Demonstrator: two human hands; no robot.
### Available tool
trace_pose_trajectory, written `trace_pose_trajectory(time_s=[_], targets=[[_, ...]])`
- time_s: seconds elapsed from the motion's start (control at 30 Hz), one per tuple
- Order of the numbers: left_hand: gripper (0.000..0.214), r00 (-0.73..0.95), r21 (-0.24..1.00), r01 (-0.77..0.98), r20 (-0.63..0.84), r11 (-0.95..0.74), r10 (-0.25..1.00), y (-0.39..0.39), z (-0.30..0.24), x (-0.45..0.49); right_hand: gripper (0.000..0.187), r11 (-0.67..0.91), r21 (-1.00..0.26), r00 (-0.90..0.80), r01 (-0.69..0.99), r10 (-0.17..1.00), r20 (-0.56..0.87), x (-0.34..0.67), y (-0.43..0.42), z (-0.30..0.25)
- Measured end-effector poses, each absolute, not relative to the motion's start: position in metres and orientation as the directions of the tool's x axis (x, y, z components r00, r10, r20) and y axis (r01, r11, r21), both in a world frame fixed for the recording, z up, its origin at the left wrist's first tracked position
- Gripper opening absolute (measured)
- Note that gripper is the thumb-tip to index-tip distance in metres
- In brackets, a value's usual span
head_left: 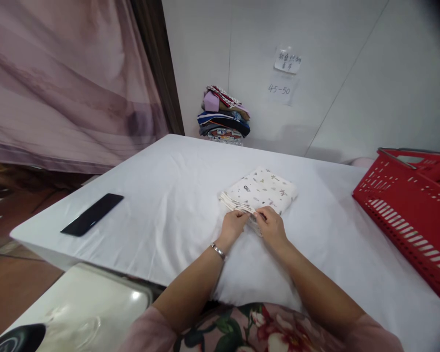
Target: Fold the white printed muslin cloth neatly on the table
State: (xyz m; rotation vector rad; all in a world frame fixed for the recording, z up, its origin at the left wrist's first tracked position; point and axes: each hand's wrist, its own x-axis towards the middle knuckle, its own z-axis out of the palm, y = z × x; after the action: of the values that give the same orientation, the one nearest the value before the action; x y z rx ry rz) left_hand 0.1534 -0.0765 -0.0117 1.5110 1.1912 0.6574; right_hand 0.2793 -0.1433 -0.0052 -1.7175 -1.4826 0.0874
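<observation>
A white cloth [262, 188] with a small scattered print lies folded in several layers on the white-covered table. Both hands meet at its near edge. My left hand [234, 226] pinches the layered edge from the left, a silver bracelet on its wrist. Close beside it, my right hand [270, 225] grips the same edge at the near corner, fingers closed. A bit of the fabric hangs below between the two hands. The fingertips are partly hidden by the cloth.
A red plastic basket [403, 225] stands at the table's right side. On the left of the table [190, 195] lies a flat black object [92, 214]. Beyond the far edge is a stack of folded clothes [223, 117]. A pink curtain [69, 73] hangs at the left.
</observation>
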Motion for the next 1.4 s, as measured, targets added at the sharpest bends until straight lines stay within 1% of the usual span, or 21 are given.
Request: trace_pose_trajectory(time_s=[0.13,0.23,0.33,0.47,0.63,0.73,0.8,0.9,0.97,1.03,1.23,1.3,1.4], targets=[[0.032,0.388,0.914,0.404,-0.198,0.027,0.900,-0.075,-0.012,0.156,0.015,0.076,-0.606,0.282,0.792,0.834,0.473,0.278,-0.142,-0.006],[0.032,0.398,0.906,0.424,-0.204,0.018,0.894,-0.072,-0.014,0.157,0.016,0.081,-0.586,0.275,0.806,0.826,0.493,0.278,-0.140,-0.008],[0.029,0.388,0.931,0.365,-0.182,0.030,0.903,-0.072,-0.014,0.157,0.015,0.075,-0.536,0.243,0.841,0.833,0.498,0.278,-0.139,-0.011],[0.027,0.396,0.964,0.255,-0.176,0.076,0.901,-0.073,-0.012,0.155,0.012,0.074,-0.422,0.144,0.903,0.875,0.462,0.275,-0.140,-0.011],[0.029,0.452,0.978,0.185,-0.174,0.099,0.875,-0.072,-0.014,0.153,0.010,0.062,-0.338,0.091,0.939,0.904,0.418,0.273,-0.141,-0.011],[0.029,0.494,0.988,0.115,-0.144,0.100,0.858,-0.070,-0.018,0.150,0.012,0.037,-0.358,0.128,0.933,0.895,0.427,0.275,-0.140,-0.013],[0.029,0.477,0.989,0.091,-0.147,0.118,0.867,-0.070,-0.020,0.146,0.014,0.025,-0.410,0.172,0.912,0.883,0.436,0.277,-0.139,-0.012],[0.028,0.411,0.977,0.167,-0.194,0.135,0.891,-0.070,-0.022,0.140,0.016,-0.011,-0.520,0.269,0.854,0.865,0.424,0.280,-0.138,-0.009],[0.026,0.392,0.963,0.228,-0.226,0.144,0.891,-0.070,-0.023,0.137,0.017,-0.036,-0.566,0.316,0.824,0.857,0.407,0.280,-0.138,-0.006],[0.025,0.394,0.955,0.246,-0.255,0.166,0.883,-0.069,-0.025,0.137,0.018,-0.042,-0.574,0.326,0.818,0.855,0.402,0.280,-0.139,-0.005],[0.020,0.425,0.935,0.152,-0.354,0.320,0.833,-0.071,-0.019,0.142,0.018,-0.022,-0.550,0.299,0.835,0.857,0.419,0.278,-0.139,-0.005],[0.018,0.408,0.920,0.119,-0.387,0.372,0.827,-0.073,-0.014,0.143,0.017,-0.018,-0.543,0.292,0.839,0.858,0.423,0.278,-0.139,-0.006],[0.018,0.361,0.915,0.065,-0.395,0.399,0.845,-0.077,-0.009,0.143,0.017,-0.006,-0.535,0.283,0.845,0.854,0.437,0.278,-0.138,-0.008]])
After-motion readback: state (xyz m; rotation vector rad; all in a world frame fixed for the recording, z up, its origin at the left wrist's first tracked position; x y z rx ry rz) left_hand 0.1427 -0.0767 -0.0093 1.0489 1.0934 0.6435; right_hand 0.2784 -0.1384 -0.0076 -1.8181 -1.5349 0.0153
